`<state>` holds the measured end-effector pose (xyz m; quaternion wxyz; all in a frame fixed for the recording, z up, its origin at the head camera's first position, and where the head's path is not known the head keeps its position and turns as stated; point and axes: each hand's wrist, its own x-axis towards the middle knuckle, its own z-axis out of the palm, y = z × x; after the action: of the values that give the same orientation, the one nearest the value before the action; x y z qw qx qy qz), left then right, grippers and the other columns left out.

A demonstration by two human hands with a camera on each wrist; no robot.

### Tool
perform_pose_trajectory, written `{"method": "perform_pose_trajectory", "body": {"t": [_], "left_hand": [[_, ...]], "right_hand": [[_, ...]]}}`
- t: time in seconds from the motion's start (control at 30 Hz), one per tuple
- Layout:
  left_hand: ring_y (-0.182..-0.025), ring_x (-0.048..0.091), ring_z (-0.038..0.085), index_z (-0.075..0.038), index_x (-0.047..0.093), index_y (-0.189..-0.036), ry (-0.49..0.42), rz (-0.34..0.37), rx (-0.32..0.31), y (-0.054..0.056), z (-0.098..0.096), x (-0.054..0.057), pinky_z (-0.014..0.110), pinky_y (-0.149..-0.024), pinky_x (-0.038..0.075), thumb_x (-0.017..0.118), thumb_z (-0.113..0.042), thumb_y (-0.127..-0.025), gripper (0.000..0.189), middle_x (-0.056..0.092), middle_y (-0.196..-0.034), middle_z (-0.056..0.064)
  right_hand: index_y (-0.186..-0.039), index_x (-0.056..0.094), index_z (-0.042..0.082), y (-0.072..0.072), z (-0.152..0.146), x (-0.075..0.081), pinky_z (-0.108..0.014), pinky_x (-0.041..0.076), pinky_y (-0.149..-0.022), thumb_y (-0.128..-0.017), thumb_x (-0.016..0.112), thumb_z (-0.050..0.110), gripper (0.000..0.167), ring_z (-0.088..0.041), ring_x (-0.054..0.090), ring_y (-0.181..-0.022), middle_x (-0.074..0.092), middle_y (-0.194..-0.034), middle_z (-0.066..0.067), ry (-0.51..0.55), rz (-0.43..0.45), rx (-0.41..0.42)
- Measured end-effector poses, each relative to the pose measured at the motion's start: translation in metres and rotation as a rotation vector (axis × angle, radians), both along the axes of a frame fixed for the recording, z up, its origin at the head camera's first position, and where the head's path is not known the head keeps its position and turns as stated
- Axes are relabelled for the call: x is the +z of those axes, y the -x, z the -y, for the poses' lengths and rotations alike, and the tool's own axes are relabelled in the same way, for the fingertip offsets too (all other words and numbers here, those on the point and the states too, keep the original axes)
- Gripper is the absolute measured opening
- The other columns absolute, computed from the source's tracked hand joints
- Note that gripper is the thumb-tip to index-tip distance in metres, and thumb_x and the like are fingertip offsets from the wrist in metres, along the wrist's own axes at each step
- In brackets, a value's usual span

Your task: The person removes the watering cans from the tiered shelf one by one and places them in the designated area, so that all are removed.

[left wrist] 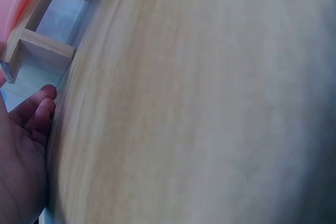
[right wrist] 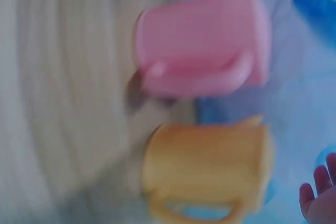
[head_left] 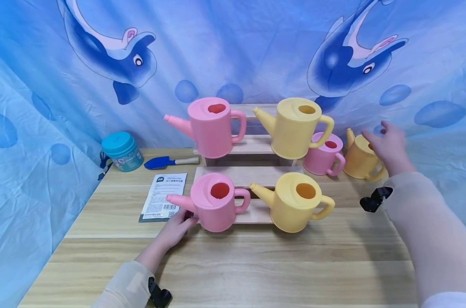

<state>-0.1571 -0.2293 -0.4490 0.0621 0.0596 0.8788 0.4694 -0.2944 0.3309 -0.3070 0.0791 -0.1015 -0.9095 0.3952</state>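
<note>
My left hand (head_left: 179, 226) is at the left end of the lowest step of a wooden stepped shelf (head_left: 252, 174), below a pink watering can's spout. In the left wrist view, fingertips grip the board end (left wrist: 16, 51), while other fingers (left wrist: 44, 103) curl loosely below it. Over a yellow watering can (head_left: 359, 158) at the back right, my right hand (head_left: 388, 143) is raised with fingers apart, holding nothing. On the shelf stand an upper pink can (head_left: 211, 132), an upper yellow can (head_left: 292, 132), a lower pink can (head_left: 215, 209) and a lower yellow can (head_left: 290, 209).
Another pink watering can (head_left: 322, 156) stands right of the shelf, beside the yellow one. Left of the shelf are a teal tub (head_left: 125, 154), a blue trowel (head_left: 159, 162) and a printed packet (head_left: 163, 196). A blue dolphin curtain (head_left: 233, 51) hangs behind the table (head_left: 256, 265).
</note>
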Motion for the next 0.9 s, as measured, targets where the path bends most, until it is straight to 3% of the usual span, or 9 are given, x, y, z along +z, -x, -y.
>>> {"method": "perform_pose_trajectory", "body": {"t": [0.1, 0.23, 0.4, 0.63, 0.8, 0.9], "left_hand": [[-0.105, 0.049, 0.022, -0.017, 0.045, -0.129, 0.004, -0.01, -0.002, -0.001, 0.0, 0.0, 0.044, -0.094, 0.039, 0.053, -0.029, -0.092, 0.039, 0.055, -0.12, 0.007], [-0.106, 0.049, 0.023, -0.017, 0.044, -0.129, 0.004, -0.014, -0.006, -0.001, 0.001, 0.0, 0.045, -0.095, 0.039, 0.053, -0.03, -0.092, 0.04, 0.054, -0.122, 0.008], [-0.107, 0.049, 0.024, -0.017, 0.043, -0.13, 0.006, -0.019, -0.006, 0.0, 0.001, 0.0, 0.046, -0.096, 0.038, 0.053, -0.031, -0.092, 0.042, 0.054, -0.122, 0.008], [-0.108, 0.049, 0.024, -0.016, 0.044, -0.129, 0.012, -0.028, -0.008, 0.0, 0.003, -0.001, 0.047, -0.096, 0.038, 0.053, -0.03, -0.092, 0.04, 0.054, -0.122, 0.008], [-0.11, 0.049, 0.025, -0.016, 0.043, -0.13, 0.014, -0.029, -0.011, 0.0, 0.002, -0.001, 0.049, -0.097, 0.038, 0.053, -0.029, -0.092, 0.041, 0.053, -0.125, 0.009], [-0.11, 0.049, 0.025, -0.016, 0.043, -0.129, 0.013, -0.028, -0.01, 0.0, 0.001, 0.0, 0.048, -0.097, 0.037, 0.053, -0.028, -0.091, 0.041, 0.054, -0.125, 0.009]], "right_hand": [[-0.151, 0.002, 0.01, 0.001, 0.019, 0.017, -0.06, 0.03, -0.099, -0.086, 0.044, 0.063, 0.094, -0.049, 0.03, -0.128, 0.015, -0.15, -0.026, 0.06, -0.02, 0.089], [-0.151, 0.009, 0.016, -0.002, 0.046, 0.038, -0.06, 0.028, -0.101, -0.087, 0.044, 0.062, 0.087, -0.044, 0.029, -0.128, 0.026, -0.146, -0.024, 0.059, -0.029, 0.191], [-0.15, 0.021, 0.024, -0.012, 0.078, 0.055, -0.053, 0.031, -0.103, -0.091, 0.04, 0.058, 0.071, -0.036, 0.038, -0.123, 0.033, -0.142, -0.018, 0.155, -0.073, 0.299], [-0.149, 0.025, 0.025, -0.024, 0.108, 0.065, -0.043, 0.036, -0.102, -0.096, 0.039, 0.048, 0.06, -0.028, 0.044, -0.119, 0.037, -0.139, -0.013, 0.214, -0.115, 0.442], [-0.148, 0.026, 0.023, -0.025, 0.119, 0.064, -0.024, 0.046, -0.084, -0.095, 0.048, 0.041, 0.061, -0.022, 0.052, -0.098, 0.041, -0.129, -0.01, 0.215, -0.13, 0.475], [-0.148, 0.027, 0.022, -0.026, 0.121, 0.064, -0.02, 0.047, -0.077, -0.094, 0.051, 0.04, 0.062, -0.022, 0.051, -0.094, 0.041, -0.13, -0.009, 0.219, -0.131, 0.469]]}}
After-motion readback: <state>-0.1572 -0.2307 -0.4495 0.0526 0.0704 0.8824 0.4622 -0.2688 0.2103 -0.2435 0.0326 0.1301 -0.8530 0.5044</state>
